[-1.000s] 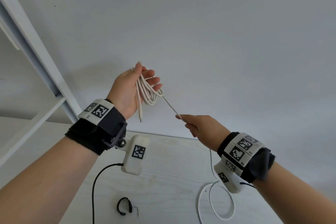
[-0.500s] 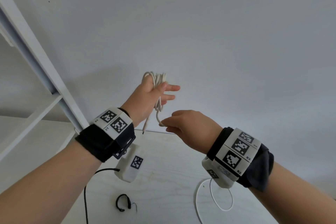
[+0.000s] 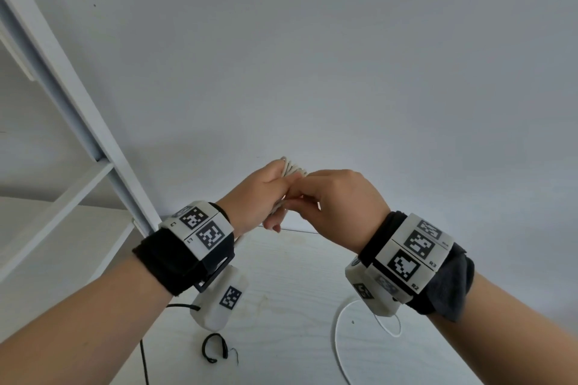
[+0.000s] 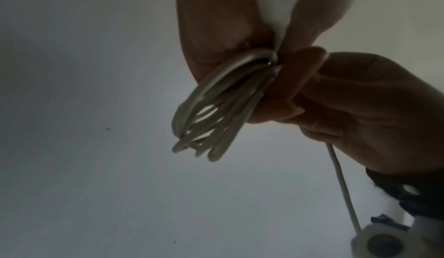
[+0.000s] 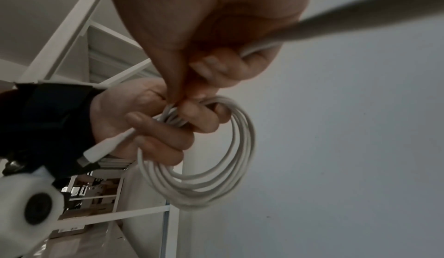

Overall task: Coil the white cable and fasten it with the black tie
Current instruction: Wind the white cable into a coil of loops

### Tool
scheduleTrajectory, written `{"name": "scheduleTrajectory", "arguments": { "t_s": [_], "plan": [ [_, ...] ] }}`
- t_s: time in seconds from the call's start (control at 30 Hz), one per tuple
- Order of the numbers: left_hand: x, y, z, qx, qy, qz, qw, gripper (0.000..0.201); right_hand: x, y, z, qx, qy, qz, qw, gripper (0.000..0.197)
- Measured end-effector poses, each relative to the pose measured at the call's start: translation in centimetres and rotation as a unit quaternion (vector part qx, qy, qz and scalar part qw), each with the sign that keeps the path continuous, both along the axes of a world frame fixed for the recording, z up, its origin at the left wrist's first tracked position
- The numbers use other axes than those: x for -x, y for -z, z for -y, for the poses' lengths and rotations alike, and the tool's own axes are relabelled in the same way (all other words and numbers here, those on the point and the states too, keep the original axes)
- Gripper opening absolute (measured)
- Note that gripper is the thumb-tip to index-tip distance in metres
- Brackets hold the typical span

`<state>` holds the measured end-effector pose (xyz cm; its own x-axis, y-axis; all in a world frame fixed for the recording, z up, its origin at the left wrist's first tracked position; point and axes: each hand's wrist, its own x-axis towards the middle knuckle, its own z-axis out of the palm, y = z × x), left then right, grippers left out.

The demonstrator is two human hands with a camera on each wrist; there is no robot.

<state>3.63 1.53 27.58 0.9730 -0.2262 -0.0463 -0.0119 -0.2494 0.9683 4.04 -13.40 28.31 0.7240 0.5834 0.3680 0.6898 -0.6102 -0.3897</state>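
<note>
My left hand (image 3: 266, 197) grips the white cable coil (image 3: 292, 167), raised in front of the wall. Several loops (image 5: 228, 157) hang from its curled fingers (image 5: 163, 136), and the cable's white plug (image 5: 105, 146) sticks out past the palm. My right hand (image 3: 312, 197) presses against the left and pinches a strand of the same cable at the coil (image 4: 216, 110). The free length (image 4: 341, 186) drops from the right hand to a loose loop (image 3: 339, 331) on the table. The black tie (image 3: 214, 347) lies curled on the table below my left wrist.
The pale wooden table (image 3: 291, 275) stands against a grey wall. A white shelf frame (image 3: 78, 122) rises at the left. A thin black wire (image 3: 144, 362) runs from the left wrist camera over the table's near left part.
My right hand has risen from below the coil and brought its strand up against my left hand. The left fingers have curled round the loops. Both hands now touch.
</note>
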Motion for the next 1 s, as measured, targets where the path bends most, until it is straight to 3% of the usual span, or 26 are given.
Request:
{"name": "scheduleTrajectory", "arguments": {
  "t_s": [0.1, 0.23, 0.33, 0.47, 0.53, 0.63, 0.8, 1.0],
  "plan": [
    [0.1, 0.0, -0.3, 0.001, 0.017, -0.024, 1.000, 0.020, 0.0, 0.2, 0.0, 0.013, 0.025, -0.003, 1.000, 0.015],
    [0.8, 0.2, -0.5, -0.015, 0.059, -0.039, 0.997, 0.029, -0.9, -0.1, 0.8, 0.022, 0.102, 0.000, 0.995, 0.046],
    [0.9, 0.2, -0.7, 0.002, 0.082, -0.069, 0.994, 0.033, -1.5, -0.5, 1.3, 0.037, 0.098, -0.008, 0.994, 0.058],
    [1.0, 0.0, -1.2, 0.006, 0.112, -0.099, 0.989, 0.051, -2.6, -0.9, 2.2, -0.017, 0.071, -0.025, 0.997, 0.060],
    [1.1, -0.1, -1.5, 0.026, 0.114, -0.098, 0.988, 0.047, -3.3, -0.8, 2.9, -0.050, 0.069, -0.038, 0.996, 0.054],
    [1.0, -0.2, -1.8, 0.082, 0.094, -0.089, 0.988, 0.033, -3.6, -0.1, 3.0, -0.091, 0.060, -0.054, 0.993, 0.048],
    [0.4, -0.4, -1.8, 0.189, 0.086, -0.076, 0.975, 0.031, -4.3, 1.0, 2.7, -0.166, 0.060, -0.083, 0.981, 0.046],
    [-1.1, -1.6, -3.9, 0.394, 0.050, -0.072, 0.915, 0.035, -5.7, 3.6, 4.8, -0.155, 0.121, -0.125, 0.972, 0.040]
  ]
}}
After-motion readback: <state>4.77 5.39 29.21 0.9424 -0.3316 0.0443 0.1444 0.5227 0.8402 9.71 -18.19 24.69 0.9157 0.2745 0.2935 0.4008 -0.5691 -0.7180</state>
